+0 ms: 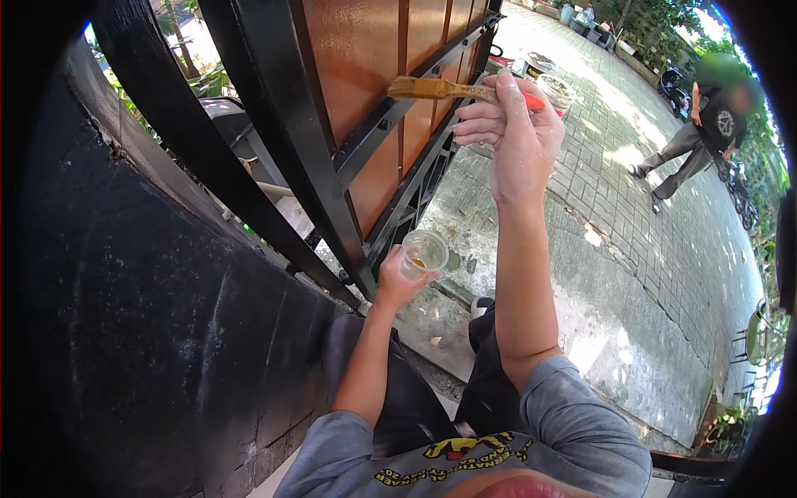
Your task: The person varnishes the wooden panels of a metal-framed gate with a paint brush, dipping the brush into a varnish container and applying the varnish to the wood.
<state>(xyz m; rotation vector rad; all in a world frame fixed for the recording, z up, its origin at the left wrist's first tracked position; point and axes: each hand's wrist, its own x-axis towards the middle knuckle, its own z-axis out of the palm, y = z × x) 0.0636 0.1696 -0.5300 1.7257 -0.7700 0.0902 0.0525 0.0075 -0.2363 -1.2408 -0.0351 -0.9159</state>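
Observation:
A paintbrush [440, 89] with brown-stained bristles and an orange handle end is held by my right hand [519, 133], raised in front of the gate. Its bristles point left, over the brown panel [353, 58] of the black-framed gate [274, 124]; whether they touch it I cannot tell. Lower down, near the bottom of the gate frame, my left hand [397, 280] is wrapped round a clear plastic cup [425, 253]. A little amber liquid shows in the cup.
A black wall [166, 315] rises close on the left. Paved ground [614, 191] stretches away to the right, where a person [706, 133] stands near parked motorcycles. Containers [552, 83] sit on the ground beyond the gate.

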